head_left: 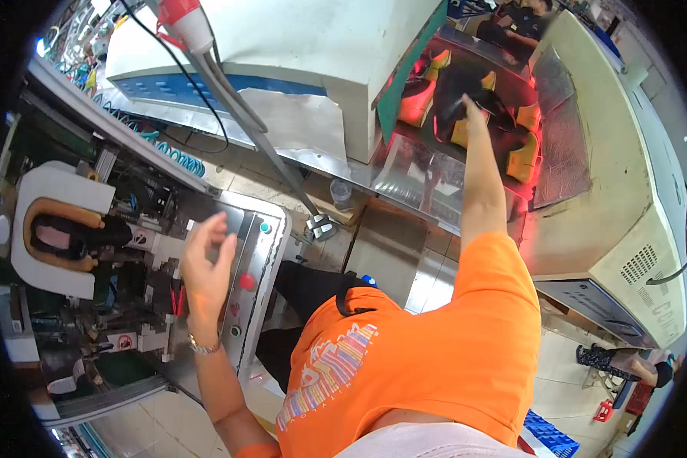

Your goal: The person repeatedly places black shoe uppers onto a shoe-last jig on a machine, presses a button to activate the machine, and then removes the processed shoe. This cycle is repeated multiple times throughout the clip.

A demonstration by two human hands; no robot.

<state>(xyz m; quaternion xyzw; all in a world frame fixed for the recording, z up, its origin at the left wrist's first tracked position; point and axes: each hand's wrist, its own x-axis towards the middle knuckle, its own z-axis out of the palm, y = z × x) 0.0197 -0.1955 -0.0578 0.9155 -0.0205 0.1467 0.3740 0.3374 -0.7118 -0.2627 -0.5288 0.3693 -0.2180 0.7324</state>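
Note:
My right arm reaches far forward to a conveyor glowing red. My right hand is there, closed at a black shoe upper; its fingers are partly hidden. Around it stand several yellow shoe lasts, some with dark uppers on them. On the left, my left hand hovers over a machine's control panel, fingers loosely curled and apart, holding nothing. Close by are a red button and green buttons. Beyond that hand, a dark shoe part lies within a padded U-shaped clamp.
A large cream machine flanks the conveyor on the right, and another cream housing stands ahead. A slanting metal pole rises between the machines. A plastic cup stands near its base. Another person sits past the conveyor.

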